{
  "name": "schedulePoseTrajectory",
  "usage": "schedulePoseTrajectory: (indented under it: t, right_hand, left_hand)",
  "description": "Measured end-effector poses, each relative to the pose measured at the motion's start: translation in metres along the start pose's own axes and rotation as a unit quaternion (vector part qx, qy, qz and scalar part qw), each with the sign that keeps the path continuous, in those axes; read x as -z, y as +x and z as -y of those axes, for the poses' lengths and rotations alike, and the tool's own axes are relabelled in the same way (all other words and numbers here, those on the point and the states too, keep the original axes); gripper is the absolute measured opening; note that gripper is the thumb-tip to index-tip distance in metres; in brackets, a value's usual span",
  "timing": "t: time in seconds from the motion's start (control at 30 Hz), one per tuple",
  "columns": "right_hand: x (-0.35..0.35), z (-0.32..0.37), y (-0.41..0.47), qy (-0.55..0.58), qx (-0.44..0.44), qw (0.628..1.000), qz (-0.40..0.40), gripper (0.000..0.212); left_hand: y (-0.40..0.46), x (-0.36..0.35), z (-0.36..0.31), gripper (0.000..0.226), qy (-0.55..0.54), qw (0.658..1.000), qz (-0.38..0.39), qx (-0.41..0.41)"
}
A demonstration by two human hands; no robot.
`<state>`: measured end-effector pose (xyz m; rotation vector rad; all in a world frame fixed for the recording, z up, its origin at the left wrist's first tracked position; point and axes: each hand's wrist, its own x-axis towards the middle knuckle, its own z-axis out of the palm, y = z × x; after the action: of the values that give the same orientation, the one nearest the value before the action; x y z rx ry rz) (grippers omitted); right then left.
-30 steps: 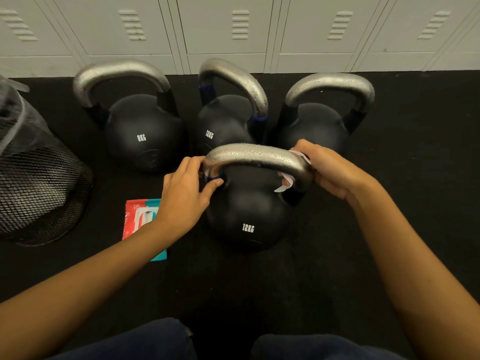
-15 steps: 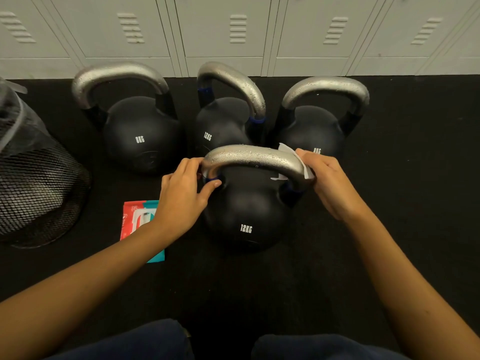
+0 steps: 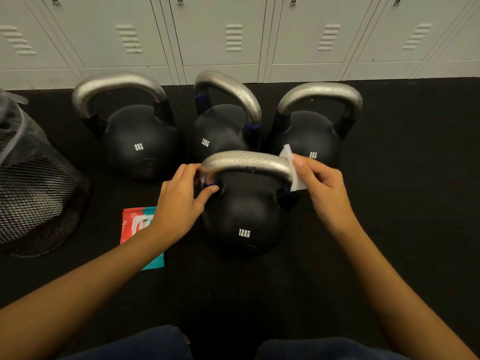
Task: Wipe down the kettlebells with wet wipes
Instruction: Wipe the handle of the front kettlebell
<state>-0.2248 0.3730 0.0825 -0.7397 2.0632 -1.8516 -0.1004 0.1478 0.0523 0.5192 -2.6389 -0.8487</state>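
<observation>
Three kettlebells (image 3: pixel 140 141) sit in a row across the upper middle of the frame, lockers (image 3: pixel 220 35) right behind them. A fourth kettlebell (image 3: pixel 244 216) sits dead centre, in front. Wipes pack (image 3: pixel 135 227) lower left of it, mesh bin (image 3: pixel 33 193) at far left edge.

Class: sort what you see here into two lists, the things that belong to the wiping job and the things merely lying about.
Part of the job:
front 12KG kettlebell
three kettlebells behind
wet wipe, held by the right hand
left hand, gripping the handle
wipes packet

Lying about:
mesh bin
lockers
</observation>
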Motion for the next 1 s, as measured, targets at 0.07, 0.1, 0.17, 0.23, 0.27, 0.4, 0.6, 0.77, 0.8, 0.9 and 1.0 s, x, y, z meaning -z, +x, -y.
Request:
schedulePoseTrajectory:
  t: [0.07,0.1,0.17,0.23,0.27,0.4,0.6,0.77,0.8,0.9,1.0]
  right_hand:
    - [0.003,-0.008,-0.004,0.003,-0.032,0.999,-0.024,0.038]
    - [0.004,-0.009,-0.005,-0.004,-0.040,0.999,-0.031,0.044]
    - [0.001,-0.007,-0.002,-0.028,-0.036,0.998,-0.039,0.048]
    - [-0.005,-0.001,0.002,-0.048,-0.011,0.998,-0.040,0.041]
    - [-0.009,0.003,0.002,-0.053,0.008,0.998,-0.041,0.033]
    - [-0.021,0.003,-0.005,-0.115,0.109,0.987,-0.016,0.028]
    - [-0.009,-0.030,-0.022,-0.141,0.180,0.972,-0.045,0.041]
    - [-0.004,-0.038,-0.030,-0.104,0.142,0.980,-0.093,0.048]
    - [-0.004,-0.036,-0.030,-0.111,0.150,0.978,-0.096,0.047]
    - [-0.011,-0.026,-0.023,-0.142,0.190,0.967,-0.091,0.045]
    - [-0.020,-0.020,-0.015,-0.194,0.239,0.949,-0.068,0.042]
  left_hand:
    - [-0.001,0.000,0.000,0.041,-0.005,1.000,-0.004,0.003]
    - [-0.001,-0.001,-0.001,0.041,-0.008,1.000,-0.004,0.004]
    - [-0.001,-0.001,-0.001,0.040,-0.010,1.000,-0.005,0.002]
    - [-0.001,-0.001,-0.001,0.040,-0.010,1.000,-0.004,0.000]
    - [0.000,-0.001,-0.001,0.040,-0.009,1.000,-0.001,0.000]
    - [0.000,-0.001,0.001,0.040,-0.010,1.000,0.005,-0.002]
    - [0.000,-0.002,0.001,0.041,-0.014,1.000,0.004,0.000]
    - [0.000,-0.002,0.002,0.041,-0.019,1.000,0.006,-0.004]
    - [0.000,-0.002,0.002,0.041,-0.019,1.000,0.006,-0.005]
    - [-0.001,-0.001,0.002,0.041,-0.018,1.000,0.004,-0.005]
    - [-0.001,-0.002,0.001,0.041,-0.020,1.000,0.005,-0.004]
